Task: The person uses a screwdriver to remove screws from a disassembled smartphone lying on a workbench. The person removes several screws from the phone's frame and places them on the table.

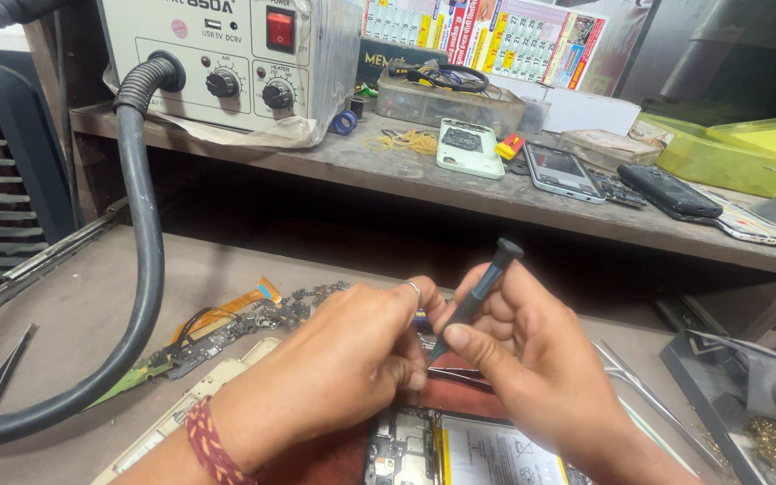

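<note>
Fingers of the right hand (532,359) pinch a precision screwdriver (476,296) with its tip down at the top edge of the opened phone (460,454), low in the frame centre. The left hand (352,359) is curled beside the tip, but I cannot tell what it grips. With the back cover off and the battery and board bare, I judge disassembly is well under way, while removed circuit boards (226,337) lie at centre left.

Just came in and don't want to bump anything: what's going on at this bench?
A person is working on an opened phone lying on the bench. The right hand holds a small dark screwdriver, tip down at the phone's top edge, while the left hand steadies beside it. Loose circuit boards lie to the left.
</note>
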`<control>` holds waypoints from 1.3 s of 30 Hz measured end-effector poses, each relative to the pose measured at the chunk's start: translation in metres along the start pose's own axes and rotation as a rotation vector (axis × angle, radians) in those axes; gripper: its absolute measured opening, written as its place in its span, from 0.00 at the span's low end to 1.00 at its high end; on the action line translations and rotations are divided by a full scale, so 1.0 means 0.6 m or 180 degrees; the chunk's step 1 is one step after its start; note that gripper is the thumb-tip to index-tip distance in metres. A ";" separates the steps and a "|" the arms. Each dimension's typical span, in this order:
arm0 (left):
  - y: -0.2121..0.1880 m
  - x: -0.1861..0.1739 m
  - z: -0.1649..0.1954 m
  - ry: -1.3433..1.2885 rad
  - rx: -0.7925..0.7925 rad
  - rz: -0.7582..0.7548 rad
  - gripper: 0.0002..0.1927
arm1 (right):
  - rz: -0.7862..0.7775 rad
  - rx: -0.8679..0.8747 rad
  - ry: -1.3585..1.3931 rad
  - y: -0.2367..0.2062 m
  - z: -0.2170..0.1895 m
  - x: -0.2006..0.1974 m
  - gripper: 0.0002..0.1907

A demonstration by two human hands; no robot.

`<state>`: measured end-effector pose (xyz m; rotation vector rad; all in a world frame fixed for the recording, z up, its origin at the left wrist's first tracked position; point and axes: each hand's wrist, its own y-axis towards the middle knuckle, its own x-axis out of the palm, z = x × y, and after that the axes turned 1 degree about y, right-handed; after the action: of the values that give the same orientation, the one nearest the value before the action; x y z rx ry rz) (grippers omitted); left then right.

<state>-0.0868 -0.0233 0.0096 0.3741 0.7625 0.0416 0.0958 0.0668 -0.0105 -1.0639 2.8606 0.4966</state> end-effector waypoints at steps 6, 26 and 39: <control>0.000 -0.006 -0.005 0.0303 0.0000 -0.0127 0.23 | -0.0080 0.0217 0.0179 0.001 0.010 0.004 0.13; -0.001 -0.018 0.003 0.0620 -0.0237 -0.0488 0.17 | -0.0422 0.0494 0.0593 0.000 0.045 -0.005 0.17; -0.011 -0.026 0.012 0.0252 0.0017 -0.0171 0.22 | -0.0297 0.0344 0.0770 -0.002 0.021 -0.010 0.15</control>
<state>-0.0937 -0.0344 0.0226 0.3585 0.8507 0.0039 0.1004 0.0734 -0.0217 -1.3132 2.9801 0.2177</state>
